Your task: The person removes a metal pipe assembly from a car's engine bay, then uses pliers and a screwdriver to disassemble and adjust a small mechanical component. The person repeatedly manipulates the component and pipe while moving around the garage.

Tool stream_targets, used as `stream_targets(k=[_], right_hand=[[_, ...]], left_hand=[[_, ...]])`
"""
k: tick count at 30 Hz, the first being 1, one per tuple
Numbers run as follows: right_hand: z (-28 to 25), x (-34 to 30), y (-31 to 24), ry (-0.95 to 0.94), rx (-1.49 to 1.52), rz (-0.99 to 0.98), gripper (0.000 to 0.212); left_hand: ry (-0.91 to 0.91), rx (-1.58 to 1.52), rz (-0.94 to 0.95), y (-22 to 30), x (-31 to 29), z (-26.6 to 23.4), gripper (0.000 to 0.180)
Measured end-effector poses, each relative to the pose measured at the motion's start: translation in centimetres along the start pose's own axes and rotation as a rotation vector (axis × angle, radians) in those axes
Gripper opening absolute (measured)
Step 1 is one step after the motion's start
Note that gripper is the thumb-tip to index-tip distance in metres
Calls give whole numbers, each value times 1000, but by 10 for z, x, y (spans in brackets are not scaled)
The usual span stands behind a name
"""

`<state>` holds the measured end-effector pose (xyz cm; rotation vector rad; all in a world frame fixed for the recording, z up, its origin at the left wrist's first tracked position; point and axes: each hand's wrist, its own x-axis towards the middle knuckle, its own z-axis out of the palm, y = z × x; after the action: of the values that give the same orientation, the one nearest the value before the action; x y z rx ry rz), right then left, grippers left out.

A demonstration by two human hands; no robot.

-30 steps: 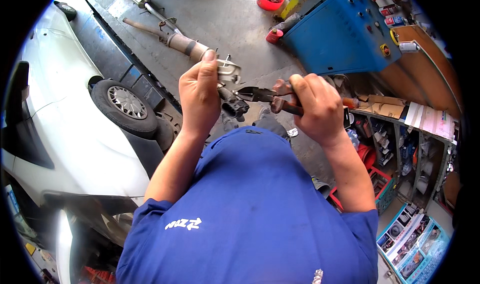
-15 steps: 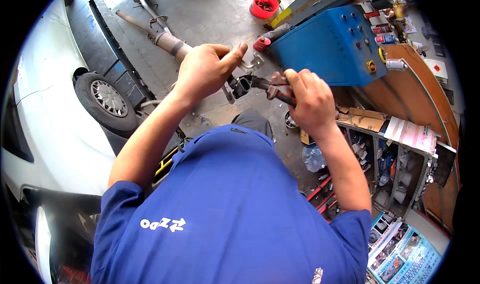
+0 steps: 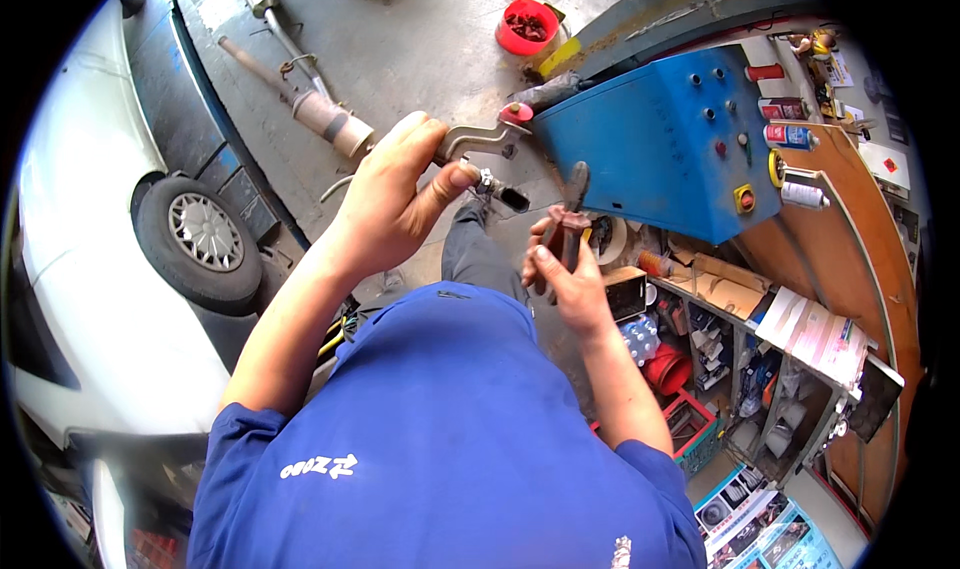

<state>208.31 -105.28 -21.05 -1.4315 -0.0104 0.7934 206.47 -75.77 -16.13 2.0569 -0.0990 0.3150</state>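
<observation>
My left hand (image 3: 405, 194) is closed around a bent metal bracket (image 3: 482, 141), whose free end points right. Below it, by my thumb, a short dark piece with a hollow black end (image 3: 510, 199) sticks out; how it joins the bracket is hidden. To the right, my right hand (image 3: 575, 289) is wrapped around worn pliers (image 3: 568, 221) with reddish, dirty parts. The pliers stand upright, jaws away from me, apart from the bracket and the black end.
An exhaust pipe (image 3: 322, 119) lies on the floor ahead. A red bucket (image 3: 512, 39) of dark parts stands beyond. The blue control cabinet (image 3: 650, 139) is right of my hands, with a cluttered shelf (image 3: 745, 339) nearer. A white car (image 3: 100, 259) stands at left.
The pliers have come away from the black piece in my left hand. My right hand has moved nearer and slightly left, turning the pliers upright. The bracket shows more fully.
</observation>
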Motion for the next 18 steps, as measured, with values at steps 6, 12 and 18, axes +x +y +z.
stream_targets(k=[6, 12, 18], right_hand=[[-47, 73, -96, -70, 207, -181, 56], [-91, 135, -184, -87, 8, -479, 81], [-91, 212, -224, 76, -195, -616, 55]], left_hand=[[-91, -65, -37, 22, 124, 33, 26], [11, -66, 37, 28, 208, 65, 26], [184, 8, 52, 0, 264, 58, 26]])
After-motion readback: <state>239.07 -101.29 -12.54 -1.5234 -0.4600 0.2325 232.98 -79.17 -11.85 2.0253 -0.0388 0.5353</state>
